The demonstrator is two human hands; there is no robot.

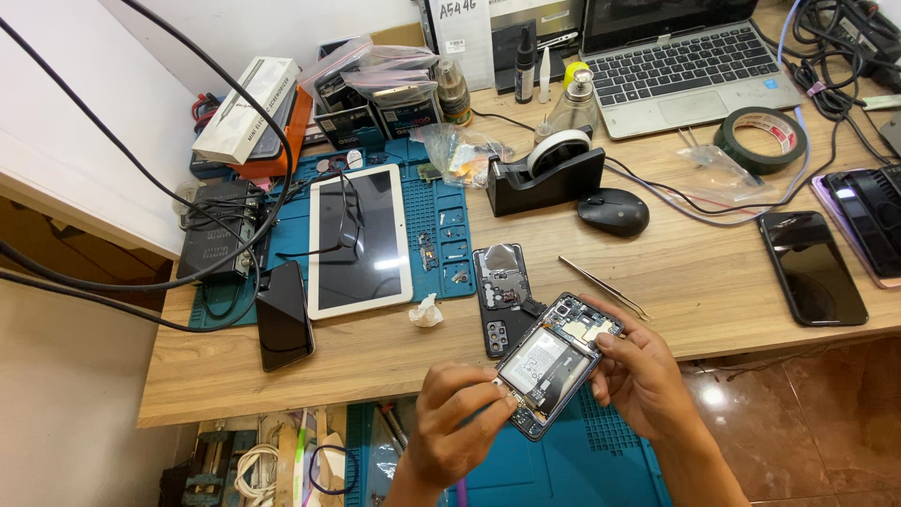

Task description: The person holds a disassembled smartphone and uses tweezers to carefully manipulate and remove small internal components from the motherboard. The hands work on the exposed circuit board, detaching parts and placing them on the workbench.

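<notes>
An opened black smartphone with exposed grey battery and circuit boards (559, 362), judged light, stiff and fragile, is clamped by its side edges between the left hand (457, 422) and right hand (640, 376), just off the wooden desk's (694, 282) front edge.

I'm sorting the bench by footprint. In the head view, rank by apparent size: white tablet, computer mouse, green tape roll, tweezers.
1. white tablet
2. green tape roll
3. computer mouse, close to the roll and nearer the camera, so unsure
4. tweezers, long but very thin
</notes>
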